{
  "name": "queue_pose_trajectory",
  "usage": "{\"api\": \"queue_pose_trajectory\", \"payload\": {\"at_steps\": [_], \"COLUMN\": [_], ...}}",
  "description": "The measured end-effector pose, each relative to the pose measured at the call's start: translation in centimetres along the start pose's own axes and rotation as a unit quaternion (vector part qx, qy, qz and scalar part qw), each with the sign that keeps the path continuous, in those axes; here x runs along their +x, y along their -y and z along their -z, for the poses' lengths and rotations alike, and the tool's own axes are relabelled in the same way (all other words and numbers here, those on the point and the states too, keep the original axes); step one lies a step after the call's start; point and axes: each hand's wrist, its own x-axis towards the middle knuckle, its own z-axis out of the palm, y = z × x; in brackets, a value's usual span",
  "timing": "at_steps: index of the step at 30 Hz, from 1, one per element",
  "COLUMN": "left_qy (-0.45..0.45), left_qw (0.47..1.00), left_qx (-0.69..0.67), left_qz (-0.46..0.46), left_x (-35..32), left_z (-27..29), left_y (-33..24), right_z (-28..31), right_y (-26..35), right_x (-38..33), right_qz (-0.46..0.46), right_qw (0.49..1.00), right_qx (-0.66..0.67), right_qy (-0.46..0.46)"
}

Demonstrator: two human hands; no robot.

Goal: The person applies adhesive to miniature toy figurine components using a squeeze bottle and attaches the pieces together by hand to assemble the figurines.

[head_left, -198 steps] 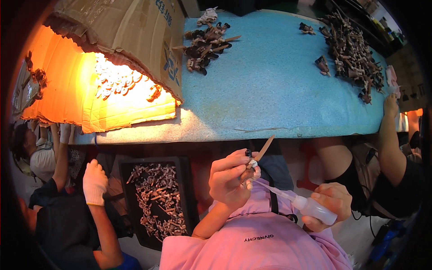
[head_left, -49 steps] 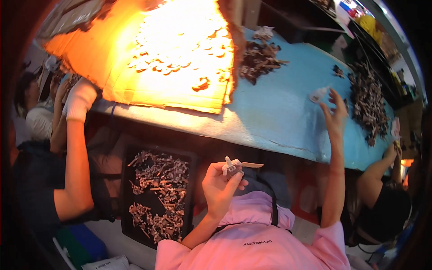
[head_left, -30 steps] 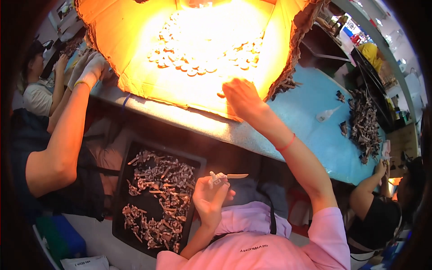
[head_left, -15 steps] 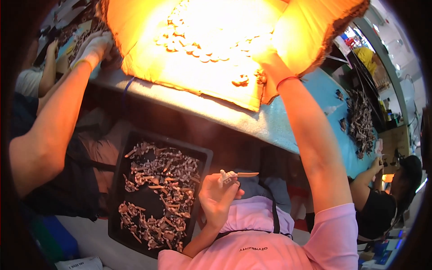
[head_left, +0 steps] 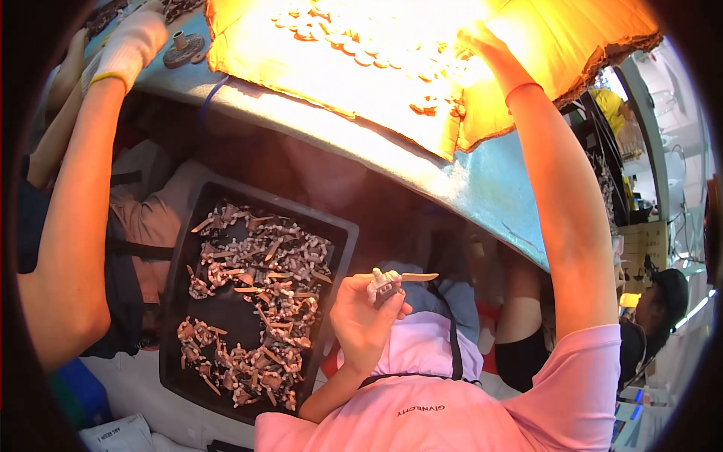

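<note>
My left hand (head_left: 360,322) is closed around a small grey figurine (head_left: 385,289), held in front of my chest. A tan blade-shaped part (head_left: 419,277) sticks out from the figurine to the right. Across the table, my right hand (head_left: 480,41) reaches into a brightly lit cardboard enclosure (head_left: 602,41), among small pieces (head_left: 429,105) on its floor. Glare hides my right fingers and whatever they touch. To the left of my left hand, a black tray (head_left: 348,230) holds many similar figurines, several with tan blades.
A co-worker's gloved hand (head_left: 132,45) is at the left of the blue table (head_left: 504,188), near a round grey base with a post (head_left: 181,51). At the far right another person in a dark cap (head_left: 669,301) sits. A wooden-coloured box (head_left: 644,245) stands beyond.
The whole view has shifted and tilted. The co-worker's gloved hand has moved away from the cardboard, and the round base now shows. My left hand keeps the figurine; my right hand stays inside the cardboard enclosure.
</note>
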Motion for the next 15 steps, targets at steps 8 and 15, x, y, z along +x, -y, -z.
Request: {"api": "queue_pose_trajectory", "payload": {"at_steps": [8,15], "left_qy": [-0.019,0.001], "left_qw": [1.0,1.0], "left_qx": [0.015,-0.013], "left_qz": [0.005,0.018], "left_x": [0.1,0.0], "left_z": [0.2,0.4], "left_y": [0.0,0.2], "right_z": [0.2,0.9], "right_y": [5.2,7.6], "right_x": [-1.0,-0.5], "right_qz": [-0.016,-0.036], "right_qw": [1.0,0.999], "right_qx": [0.008,0.014], "right_qy": [-0.004,-0.012]}}
